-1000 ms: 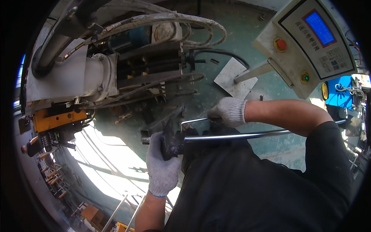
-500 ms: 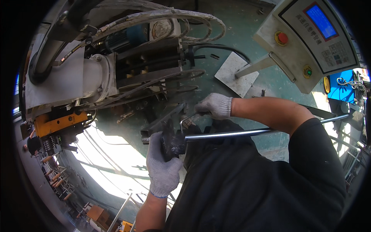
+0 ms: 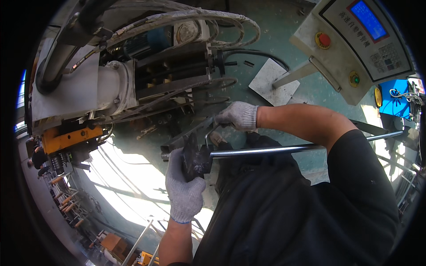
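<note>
My left hand point(image 3: 185, 195), in a grey knit glove, is closed round the left side of a dark metal block point(image 3: 196, 162), its thumb at the lower edge. A shiny round steel bar point(image 3: 275, 150) runs from the block's right side toward the far right, passing below my right forearm. My right hand point(image 3: 239, 116), gloved too, is closed on a bent L-shaped hex key point(image 3: 207, 136). The key's lower end comes down at the top of the block; whether it sits in a screw there, I cannot tell. The right fingertips are partly hidden.
A large machine with hoses point(image 3: 191, 17) and an orange-yellow part point(image 3: 71, 138) stands at the left. At the upper right is a control panel point(image 3: 355, 48) on a post with a pale base plate point(image 3: 275, 80). Tools with wooden handles point(image 3: 66, 201) lie at the lower left.
My right hand has shifted a little left and up with the hex key, which stands more upright. My left hand and the block have moved slightly left.
</note>
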{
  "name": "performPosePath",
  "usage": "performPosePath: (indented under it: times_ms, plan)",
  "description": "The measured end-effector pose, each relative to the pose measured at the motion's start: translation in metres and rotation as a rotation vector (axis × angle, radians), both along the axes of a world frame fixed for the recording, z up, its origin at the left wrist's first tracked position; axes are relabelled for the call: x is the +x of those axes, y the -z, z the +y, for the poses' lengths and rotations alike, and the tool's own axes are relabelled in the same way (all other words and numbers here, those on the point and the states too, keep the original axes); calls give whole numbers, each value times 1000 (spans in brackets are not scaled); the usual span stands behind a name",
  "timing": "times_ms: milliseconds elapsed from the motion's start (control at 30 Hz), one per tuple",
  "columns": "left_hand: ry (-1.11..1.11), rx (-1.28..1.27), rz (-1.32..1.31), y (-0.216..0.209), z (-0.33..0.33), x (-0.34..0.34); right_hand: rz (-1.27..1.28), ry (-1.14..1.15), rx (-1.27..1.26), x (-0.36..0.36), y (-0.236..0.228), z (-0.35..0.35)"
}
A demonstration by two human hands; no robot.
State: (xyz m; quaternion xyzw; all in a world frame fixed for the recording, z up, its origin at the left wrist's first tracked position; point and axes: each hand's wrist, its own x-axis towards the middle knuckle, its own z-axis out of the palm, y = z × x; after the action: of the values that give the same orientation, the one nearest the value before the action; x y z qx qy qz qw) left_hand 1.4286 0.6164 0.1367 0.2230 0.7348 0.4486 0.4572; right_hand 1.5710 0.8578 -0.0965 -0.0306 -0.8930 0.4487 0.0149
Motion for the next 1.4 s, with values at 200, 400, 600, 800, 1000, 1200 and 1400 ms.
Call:
performPosePath:
  times_ms: [200,400,600,800,1000,1200,1400]
  plan:
    - [-59,68,15,1,0,6,93,37,44,1,0,4]
    - [-68,-12,-5,0,7,0,-23,15,-62,3,3,-8]
    - [50,-24,64,-3,4,-1,6,19,-15,4,4,-4]
    - [-8,-44,11,-4,3,-1,-98,-17,26,6,-10,1]
    - [-32,-4,-8,-4,6,2,-219,20,4,36,-42,8]
    - [-33,-54,50,-7,10,2,-315,62,11,43,-78,5]
    - [-57,-64,7,-6,10,1,-514,113,65,77,-165,2]
